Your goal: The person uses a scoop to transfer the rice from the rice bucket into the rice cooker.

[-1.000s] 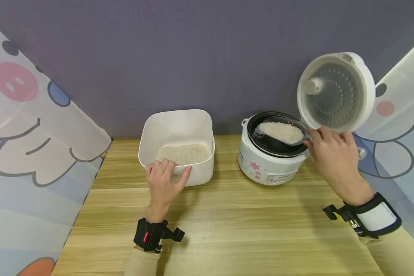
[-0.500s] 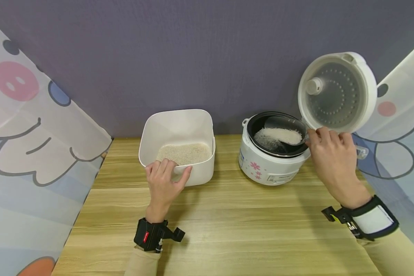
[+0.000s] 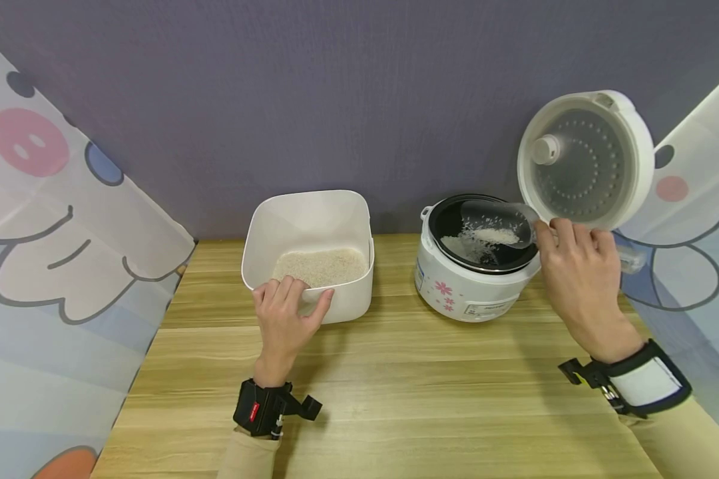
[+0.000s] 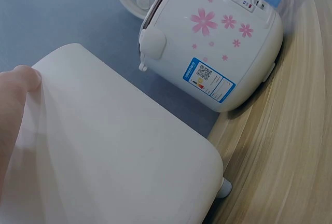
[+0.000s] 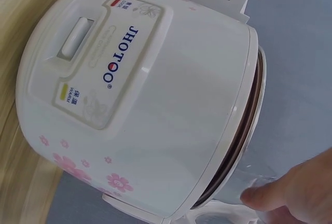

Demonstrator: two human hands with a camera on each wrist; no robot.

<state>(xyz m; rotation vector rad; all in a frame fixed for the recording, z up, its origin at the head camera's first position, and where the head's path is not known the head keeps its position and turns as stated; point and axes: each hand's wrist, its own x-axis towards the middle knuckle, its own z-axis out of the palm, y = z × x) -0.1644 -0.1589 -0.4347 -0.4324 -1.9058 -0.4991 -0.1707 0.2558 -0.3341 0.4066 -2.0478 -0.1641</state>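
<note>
In the head view my left hand (image 3: 285, 322) grips the near rim of a white rice bin (image 3: 353, 299), thumb outside and fingers over the edge. Rice (image 3: 323, 266) covers the bin's floor. My right hand (image 3: 578, 279) holds a clear scoop (image 3: 503, 216) by its handle, tilted over the black inner pot (image 3: 485, 261) of a white rice cooker (image 3: 461, 296). Grains (image 3: 496, 236) slide off the scoop into the pot. The right wrist view shows the cooker's front (image 5: 197, 89) with the thumb (image 5: 264, 195) by the pot's rim.
The cooker's round lid (image 3: 584, 159) stands raised at the back right, close behind my right hand. Both containers sit on a wooden table (image 3: 395, 399) against a grey-purple wall (image 3: 335, 93). Cartoon-printed cloth (image 3: 54, 233) borders the table on the left, with more on the right.
My right hand has rolled the scoop from level to steeply tipped, and most of its rice has poured into the pot. My left hand has stayed on the bin's rim.
</note>
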